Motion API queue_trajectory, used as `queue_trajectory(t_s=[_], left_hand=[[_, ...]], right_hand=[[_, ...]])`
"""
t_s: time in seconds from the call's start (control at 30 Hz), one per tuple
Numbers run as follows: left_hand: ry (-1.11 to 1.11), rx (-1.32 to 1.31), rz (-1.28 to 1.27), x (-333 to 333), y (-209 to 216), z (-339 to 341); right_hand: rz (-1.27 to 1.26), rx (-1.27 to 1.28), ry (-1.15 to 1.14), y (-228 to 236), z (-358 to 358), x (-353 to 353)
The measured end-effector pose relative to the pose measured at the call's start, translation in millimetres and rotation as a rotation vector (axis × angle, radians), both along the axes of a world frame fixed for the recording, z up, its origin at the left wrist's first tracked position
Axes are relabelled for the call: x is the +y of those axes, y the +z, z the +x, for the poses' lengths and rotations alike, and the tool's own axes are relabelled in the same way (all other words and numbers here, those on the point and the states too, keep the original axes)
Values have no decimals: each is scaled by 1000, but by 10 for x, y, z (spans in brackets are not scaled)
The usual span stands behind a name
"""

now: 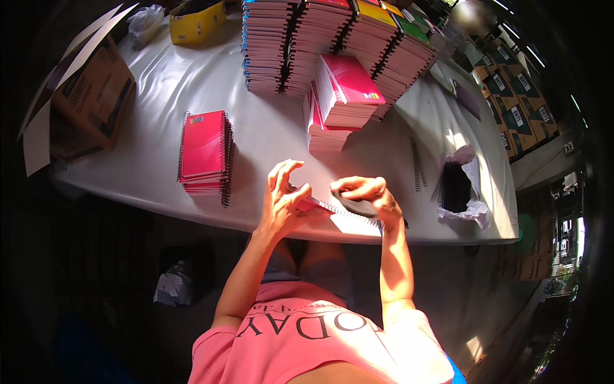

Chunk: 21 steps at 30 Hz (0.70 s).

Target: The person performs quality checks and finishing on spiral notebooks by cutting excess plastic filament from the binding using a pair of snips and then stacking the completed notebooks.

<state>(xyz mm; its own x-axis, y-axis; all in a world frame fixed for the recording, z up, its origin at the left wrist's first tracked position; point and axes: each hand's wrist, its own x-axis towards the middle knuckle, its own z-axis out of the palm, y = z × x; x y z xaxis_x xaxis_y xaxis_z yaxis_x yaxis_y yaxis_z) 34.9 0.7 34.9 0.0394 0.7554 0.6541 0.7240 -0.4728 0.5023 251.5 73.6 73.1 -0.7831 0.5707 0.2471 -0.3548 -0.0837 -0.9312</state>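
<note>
At the table's near edge, a spiral notebook (357,223) shows white pages, a strip of pink cover and a row of coil loops. My left hand (281,203) pinches its left end between thumb and finger, with the other fingers raised and curled. My right hand (378,197) is closed around a dark grey, curved hand tool (355,206), held just over the coil at the right; its exact kind is unclear. Left of my hands lies a stack of coil-bound red notebooks (203,146). Beyond them stands a pile of unbound pink-covered books (350,83).
Tall stacks of bound notebooks (263,51) fill the table's far side. Loose black coils (419,163) lie at the right, beside a plastic bag of dark coils (455,187). An open cardboard box (93,96) stands at the left; a yellow box (197,24) sits farther back.
</note>
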Motion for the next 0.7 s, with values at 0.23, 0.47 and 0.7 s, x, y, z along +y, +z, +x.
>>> queue_trajectory(t_s=[0.23,0.47,0.7], left_hand=[[-21,-263,-70,120,-81,-49],[-109,-408,-40,192,-399,-109],[-200,-592,-50,253,-504,-105]], right_hand=[[81,-42,-55,45,-48,73],[41,10,-97,-52,-144,20],[231,-111,-9,104,-324,105]])
